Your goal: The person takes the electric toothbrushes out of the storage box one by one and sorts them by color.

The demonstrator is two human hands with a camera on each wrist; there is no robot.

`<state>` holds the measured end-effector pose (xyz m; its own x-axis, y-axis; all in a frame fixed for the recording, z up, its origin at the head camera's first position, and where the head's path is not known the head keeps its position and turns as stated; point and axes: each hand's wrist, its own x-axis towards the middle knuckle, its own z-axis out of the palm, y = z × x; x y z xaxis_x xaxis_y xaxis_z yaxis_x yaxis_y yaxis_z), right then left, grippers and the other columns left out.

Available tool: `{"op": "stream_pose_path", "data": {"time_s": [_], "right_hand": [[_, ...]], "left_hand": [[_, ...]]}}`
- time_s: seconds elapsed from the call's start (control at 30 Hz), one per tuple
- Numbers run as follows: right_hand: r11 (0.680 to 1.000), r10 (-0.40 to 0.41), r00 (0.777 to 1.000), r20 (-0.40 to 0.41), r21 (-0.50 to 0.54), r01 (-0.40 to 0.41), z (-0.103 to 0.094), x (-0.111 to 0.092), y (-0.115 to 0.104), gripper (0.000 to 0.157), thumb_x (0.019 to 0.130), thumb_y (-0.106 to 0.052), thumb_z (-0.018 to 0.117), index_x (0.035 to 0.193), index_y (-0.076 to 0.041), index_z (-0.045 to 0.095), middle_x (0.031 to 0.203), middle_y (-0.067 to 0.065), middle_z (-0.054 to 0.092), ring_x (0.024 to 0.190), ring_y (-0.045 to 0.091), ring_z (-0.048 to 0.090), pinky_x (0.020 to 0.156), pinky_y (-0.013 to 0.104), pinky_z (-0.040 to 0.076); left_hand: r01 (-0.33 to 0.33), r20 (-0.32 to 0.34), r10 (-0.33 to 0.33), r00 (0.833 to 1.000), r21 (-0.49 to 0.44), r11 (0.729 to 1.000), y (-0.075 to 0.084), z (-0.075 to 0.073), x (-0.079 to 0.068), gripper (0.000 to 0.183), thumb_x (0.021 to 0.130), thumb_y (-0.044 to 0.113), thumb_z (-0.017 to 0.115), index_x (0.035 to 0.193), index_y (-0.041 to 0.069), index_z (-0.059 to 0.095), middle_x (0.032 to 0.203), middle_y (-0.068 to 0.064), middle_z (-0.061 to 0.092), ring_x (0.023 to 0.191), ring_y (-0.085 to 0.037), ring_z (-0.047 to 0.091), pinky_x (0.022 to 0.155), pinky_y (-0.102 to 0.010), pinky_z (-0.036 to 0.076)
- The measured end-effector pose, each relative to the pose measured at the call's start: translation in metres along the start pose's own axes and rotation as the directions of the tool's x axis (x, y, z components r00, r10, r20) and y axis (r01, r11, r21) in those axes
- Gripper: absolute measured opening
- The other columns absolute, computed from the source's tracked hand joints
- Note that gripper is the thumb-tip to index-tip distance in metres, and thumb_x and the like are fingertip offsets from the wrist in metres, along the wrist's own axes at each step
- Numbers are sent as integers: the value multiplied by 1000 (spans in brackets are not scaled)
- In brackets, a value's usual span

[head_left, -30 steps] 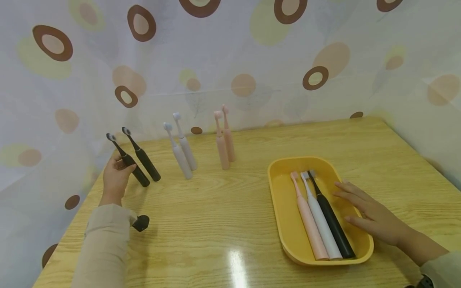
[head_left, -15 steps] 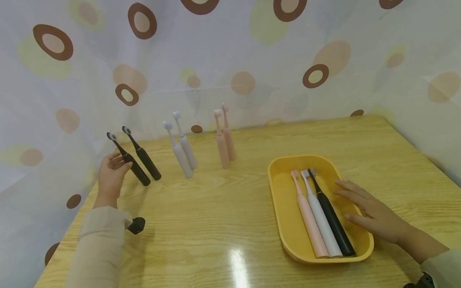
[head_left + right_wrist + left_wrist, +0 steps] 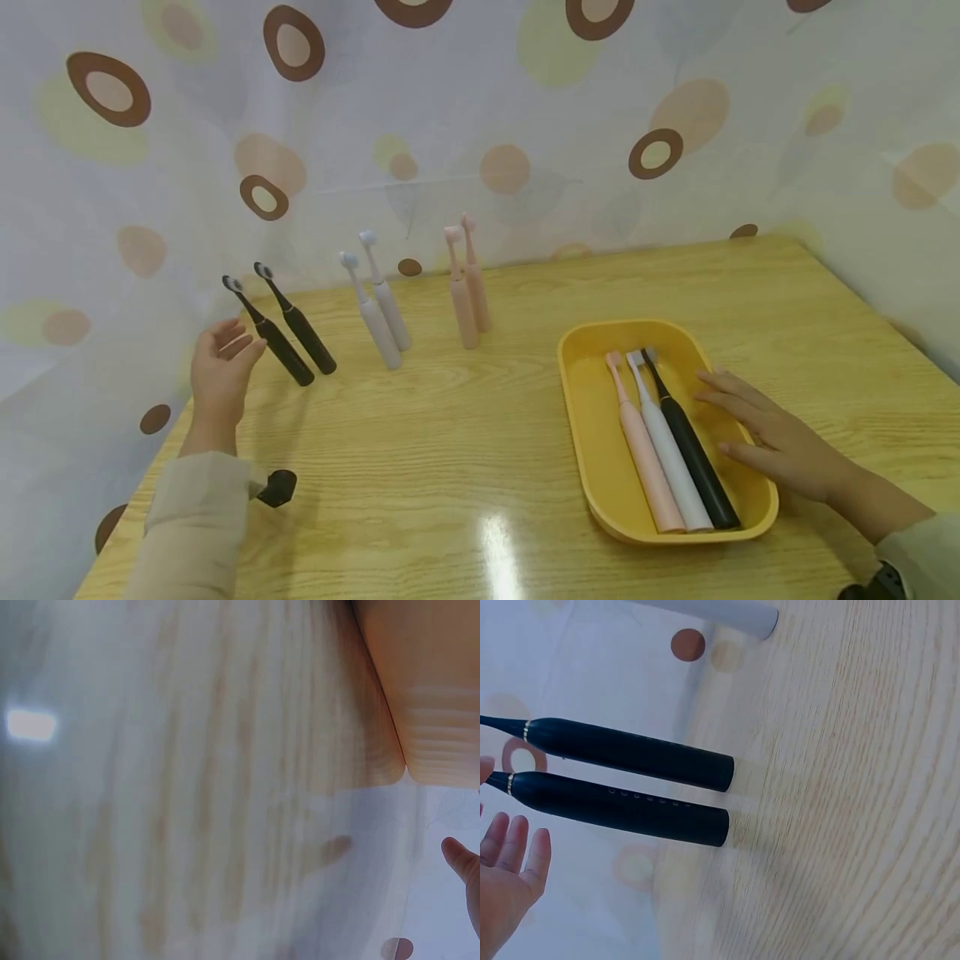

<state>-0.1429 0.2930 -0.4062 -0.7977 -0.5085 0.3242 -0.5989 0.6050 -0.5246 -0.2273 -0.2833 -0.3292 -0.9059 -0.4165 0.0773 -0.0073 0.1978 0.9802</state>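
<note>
Toothbrushes (image 3: 282, 352), two black electrics, stand left of the yellow tray (image 3: 600, 458), head view; beside them the left hand (image 3: 220, 373) is loose, grasping nothing; the right hand (image 3: 780, 442), fingers straight, gripping nothing, hides some rim (image 3: 567, 400). Left wrist: brush heads (image 3: 232, 284) cropped, smooth rounded handles (image 3: 630, 806). Right wrist: hand mostly cut off, wooden tabletop (image 3: 202, 765) blurred.

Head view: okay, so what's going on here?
A person's left hand, fingers loosely bent, is beside two slim black toothbrushes standing upright on the wooden table; whether it touches the nearer one is unclear. The right hand is at the right rim of a rounded yellow plastic tray. Two white toothbrushes and two pink toothbrushes also stand upright. In the tray, a pink toothbrush, a white toothbrush and a black toothbrush lie side by side.
</note>
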Motion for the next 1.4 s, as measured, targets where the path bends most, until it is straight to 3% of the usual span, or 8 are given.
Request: {"op": "stream_pose_path", "data": {"time_s": [0.23,0.4,0.57,0.73,0.93,1.03,1.2,1.4], "right_hand": [[1000,-3,1000,-2,3,3,0,0,1,49,78,-2,57,125,-3,42,136,14,25,128,14,5,100,27,8],[1000,7,1000,-4,2,-7,0,0,0,49,78,-3,57,125,-3,42,137,11,25,128,13,5,100,29,9],[1000,22,1000,-3,-1,-22,0,0,-1,49,78,-4,58,125,-4,42,138,9,24,128,13,5,101,33,10],[999,36,999,2,15,-36,0,0,-1,50,78,-3,58,125,-4,41,139,7,23,129,14,5,99,49,13],[999,32,999,4,22,-32,0,0,-1,50,78,-3,58,125,-4,41,138,10,23,129,15,5,100,48,12],[1000,25,1000,5,18,-25,1,0,0,50,78,-3,57,126,-4,41,138,10,23,129,15,5,101,42,10],[1000,17,1000,3,5,-17,2,-1,1,50,78,-3,58,125,-4,41,138,11,24,129,15,5,101,30,9],[1000,28,1000,3,10,-28,1,-1,1,49,79,-4,57,125,-3,41,138,10,23,129,18,5,100,47,11]], "left_hand": [[-38,-25,35,999,-114,993,-1,6,-8,36,79,1,59,109,15,45,108,3,43,100,-11,43,78,-13,40],[-54,19,58,998,-153,987,-5,10,-15,41,79,-1,58,115,8,42,108,1,42,99,-11,43,74,-11,40],[-58,79,70,994,-144,988,-8,16,-22,43,80,2,59,118,7,40,110,0,41,101,-12,42,76,-11,40],[-72,129,89,988,-133,988,-9,22,-26,39,81,3,57,116,9,40,109,1,40,98,-8,43,76,-11,40],[-87,164,106,981,-120,989,-10,34,-29,39,82,2,56,116,8,40,109,-3,41,98,-10,44,78,-12,40],[-102,195,124,973,-116,988,-8,41,-32,42,82,3,56,120,4,37,109,-3,42,99,-11,44,79,-13,40],[-120,245,151,958,-138,983,-6,50,-36,35,83,3,55,114,12,41,110,-5,41,102,-16,43,78,-14,41],[-137,297,175,939,-147,980,-6,62,-41,39,83,4,55,118,7,38,110,-4,41,103,-16,42,81,-16,40]]}}
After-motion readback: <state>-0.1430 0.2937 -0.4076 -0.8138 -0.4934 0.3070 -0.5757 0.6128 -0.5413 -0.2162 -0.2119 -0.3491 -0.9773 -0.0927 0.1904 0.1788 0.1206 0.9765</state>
